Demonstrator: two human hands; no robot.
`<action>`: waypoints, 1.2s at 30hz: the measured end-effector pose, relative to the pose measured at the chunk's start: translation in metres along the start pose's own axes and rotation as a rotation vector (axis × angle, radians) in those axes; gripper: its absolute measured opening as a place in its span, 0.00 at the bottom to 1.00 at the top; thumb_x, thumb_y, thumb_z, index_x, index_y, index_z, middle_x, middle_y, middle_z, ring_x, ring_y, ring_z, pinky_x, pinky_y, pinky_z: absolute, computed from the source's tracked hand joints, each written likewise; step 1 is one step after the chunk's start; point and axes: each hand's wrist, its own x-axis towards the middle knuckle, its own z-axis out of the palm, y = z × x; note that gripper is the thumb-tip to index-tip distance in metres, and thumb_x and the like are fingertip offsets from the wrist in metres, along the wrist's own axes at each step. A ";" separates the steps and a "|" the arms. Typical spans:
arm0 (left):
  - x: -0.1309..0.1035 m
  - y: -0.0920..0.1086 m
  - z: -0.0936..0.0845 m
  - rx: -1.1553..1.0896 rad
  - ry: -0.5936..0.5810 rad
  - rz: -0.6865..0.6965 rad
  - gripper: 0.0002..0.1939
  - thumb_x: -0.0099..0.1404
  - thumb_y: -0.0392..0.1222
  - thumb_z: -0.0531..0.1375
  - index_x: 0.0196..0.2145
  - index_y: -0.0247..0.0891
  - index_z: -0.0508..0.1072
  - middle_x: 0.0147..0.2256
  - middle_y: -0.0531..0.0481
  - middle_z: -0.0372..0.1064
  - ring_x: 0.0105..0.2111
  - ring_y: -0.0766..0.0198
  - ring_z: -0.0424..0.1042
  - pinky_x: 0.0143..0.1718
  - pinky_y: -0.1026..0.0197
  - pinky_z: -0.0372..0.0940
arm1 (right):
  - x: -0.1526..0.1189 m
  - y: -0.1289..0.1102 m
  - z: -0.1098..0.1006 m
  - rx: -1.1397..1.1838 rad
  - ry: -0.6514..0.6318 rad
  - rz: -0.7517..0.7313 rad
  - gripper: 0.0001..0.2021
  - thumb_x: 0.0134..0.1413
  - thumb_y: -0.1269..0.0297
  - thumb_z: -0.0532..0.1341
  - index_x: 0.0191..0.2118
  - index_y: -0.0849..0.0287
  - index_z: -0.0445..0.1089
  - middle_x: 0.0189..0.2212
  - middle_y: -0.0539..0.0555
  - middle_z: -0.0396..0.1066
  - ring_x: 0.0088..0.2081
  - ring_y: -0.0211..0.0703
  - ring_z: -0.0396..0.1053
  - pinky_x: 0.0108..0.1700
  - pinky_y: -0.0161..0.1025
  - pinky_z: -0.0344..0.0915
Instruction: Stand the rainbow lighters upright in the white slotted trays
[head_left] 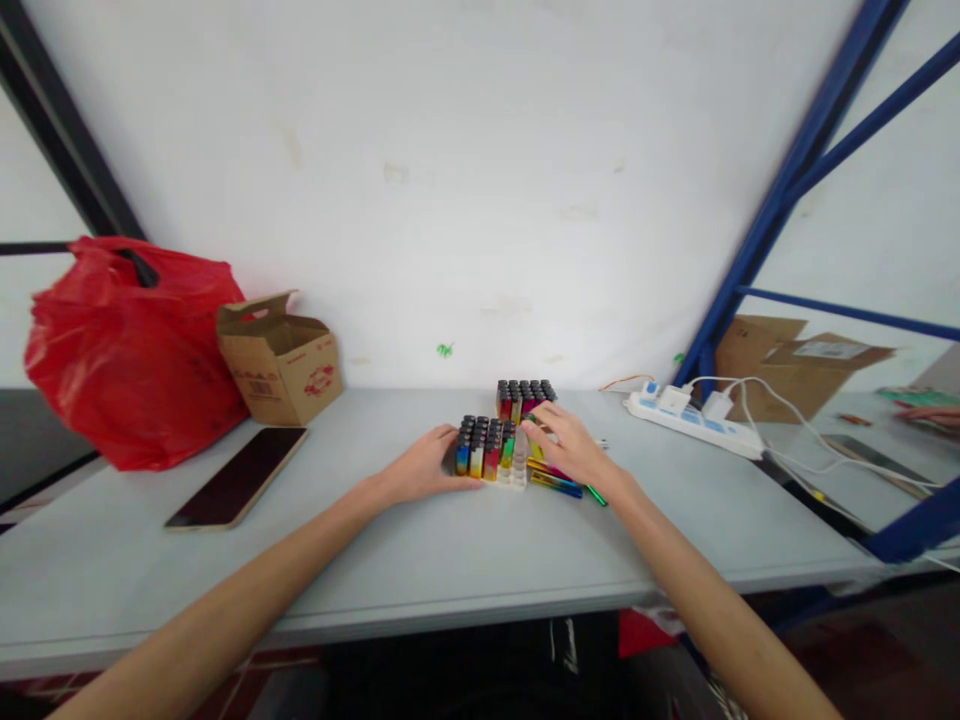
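A white tray point(512, 478) holds several upright lighters point(477, 456) with black tops, in rows; slots at its right end hold none. My left hand point(426, 464) grips the tray's left side, fingers behind and thumb along the front. At the tray's right end, my right hand point(564, 440) has its fingers pinched near a green-topped lighter point(534, 440), partly hidden by the fingers. Loose coloured lighters point(555, 484) lie on the table under and beside my right hand. Behind stands a second group of upright lighters point(517, 398).
On the left are a red plastic bag point(142, 350), an open cardboard box point(285, 370) and a dark-screened phone point(238, 478). A white power strip point(694, 425) with plugs and cables lies right. Another cardboard box point(787, 370) sits behind the blue frame point(772, 210).
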 end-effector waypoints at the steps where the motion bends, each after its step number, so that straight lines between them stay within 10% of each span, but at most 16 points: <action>1: 0.000 0.000 0.000 -0.007 0.000 0.000 0.39 0.55 0.70 0.68 0.54 0.41 0.73 0.52 0.40 0.72 0.52 0.44 0.73 0.57 0.47 0.68 | 0.000 0.000 0.000 -0.044 -0.018 -0.027 0.21 0.72 0.47 0.50 0.30 0.55 0.61 0.30 0.51 0.65 0.34 0.43 0.63 0.38 0.39 0.60; 28: 0.000 0.000 0.000 -0.047 0.019 0.001 0.39 0.53 0.69 0.69 0.54 0.41 0.74 0.51 0.40 0.73 0.52 0.43 0.73 0.57 0.45 0.68 | 0.004 -0.007 0.009 -0.055 -0.242 0.015 0.21 0.60 0.46 0.67 0.24 0.56 0.70 0.21 0.50 0.69 0.23 0.39 0.61 0.29 0.36 0.51; 36: 0.000 -0.002 0.001 -0.028 0.002 0.015 0.39 0.56 0.70 0.67 0.56 0.41 0.73 0.52 0.40 0.73 0.52 0.44 0.73 0.57 0.46 0.68 | -0.019 -0.002 -0.048 -0.036 -0.185 0.114 0.20 0.66 0.48 0.60 0.31 0.57 0.78 0.26 0.52 0.76 0.27 0.42 0.68 0.31 0.37 0.59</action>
